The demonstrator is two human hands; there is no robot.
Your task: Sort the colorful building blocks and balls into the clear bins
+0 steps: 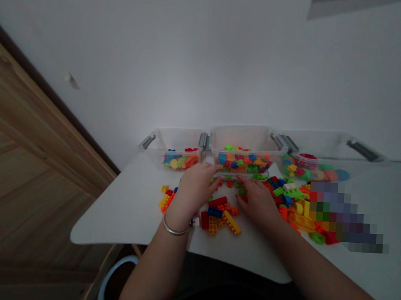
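My left hand (198, 185), with a bangle on its wrist, is in front of the middle clear bin (243, 133). Its thumb and fingers are apart and I see nothing held. To its right, my right hand (257, 198) reaches over the table with thumb and fingers spread beside small green pieces (241, 189). Whether its fingertips touch them is hard to make out. Between the hands lie loose toy bricks: a red brick (218, 201), a dark blue brick (215, 212) and a long yellow brick (232, 223). Mixed small pieces fill the lower part of the middle bin.
A left bin (179, 135) and a right bin (322, 140) flank the middle one, both holding colourful pieces. A large brick heap (292, 199) spreads right of my right hand. More bricks (166, 201) lie left. The white table (116, 208) stands against a wall.
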